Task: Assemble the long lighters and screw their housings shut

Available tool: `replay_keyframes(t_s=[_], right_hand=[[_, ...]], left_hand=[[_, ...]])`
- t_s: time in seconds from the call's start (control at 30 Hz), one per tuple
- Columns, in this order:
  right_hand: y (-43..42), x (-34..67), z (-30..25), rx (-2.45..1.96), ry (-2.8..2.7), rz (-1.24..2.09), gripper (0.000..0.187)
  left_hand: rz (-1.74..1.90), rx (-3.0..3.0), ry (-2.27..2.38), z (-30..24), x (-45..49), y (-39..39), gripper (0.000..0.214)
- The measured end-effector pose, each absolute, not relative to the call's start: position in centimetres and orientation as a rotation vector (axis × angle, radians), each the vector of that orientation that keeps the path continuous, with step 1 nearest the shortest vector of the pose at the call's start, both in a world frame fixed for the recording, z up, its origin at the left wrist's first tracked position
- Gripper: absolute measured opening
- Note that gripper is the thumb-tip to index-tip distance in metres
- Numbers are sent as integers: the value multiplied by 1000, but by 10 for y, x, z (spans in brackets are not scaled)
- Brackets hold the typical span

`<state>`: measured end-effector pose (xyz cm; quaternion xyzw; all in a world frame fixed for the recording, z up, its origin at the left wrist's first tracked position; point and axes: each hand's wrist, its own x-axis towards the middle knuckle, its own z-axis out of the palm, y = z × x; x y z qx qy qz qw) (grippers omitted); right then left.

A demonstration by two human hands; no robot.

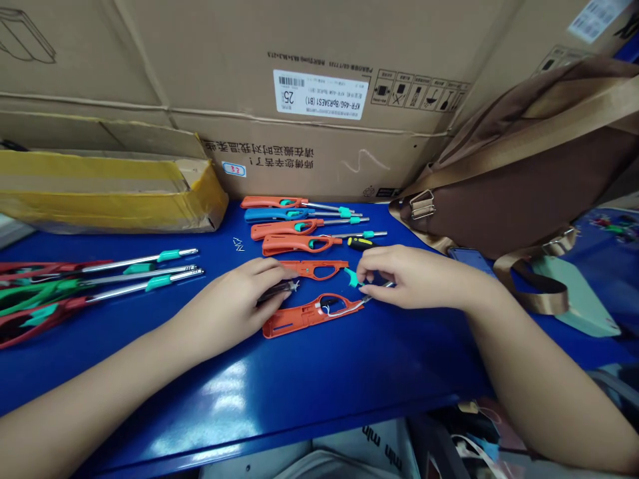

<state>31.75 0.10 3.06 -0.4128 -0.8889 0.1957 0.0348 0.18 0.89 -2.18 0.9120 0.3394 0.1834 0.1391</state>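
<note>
Head view: clamping a dark slim part (pixel 277 289) in left hand (pixel 244 299); with right hand (pixel 399 276) curled near the green trigger (pixel 352 278), cannot tell if gripping anything; between both, on blue table (pixel 319 379), two orange handle pieces (pixel 293 322).

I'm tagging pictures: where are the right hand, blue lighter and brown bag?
Right hand (pixel 413 276), head view: its back.
Blue lighter (pixel 272 215), head view: its handle.
Brown bag (pixel 529 199), head view: its fabric.

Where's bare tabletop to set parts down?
Free: blue table between the nearer orange shell half and front edge; also between left arm and left-side lighters. Crowded: between left hand and right hand, and around the lighter row.
</note>
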Motion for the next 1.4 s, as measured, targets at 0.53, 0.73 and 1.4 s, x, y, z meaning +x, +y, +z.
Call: replay_keyframes(t_s=[0.53,0.73,1.4], right_hand=[[-6,329,26,-1331,-2771,739,8],[-8,326,32,-1301,-2700,688,6],[-11,312,24,-1216,-2750,894,4]], left_hand=[[296,2785,803,-15,9,-6,25],[287,2778,816,-14,10,-6,26],[486,2700,776,-15,12,-8,19]])
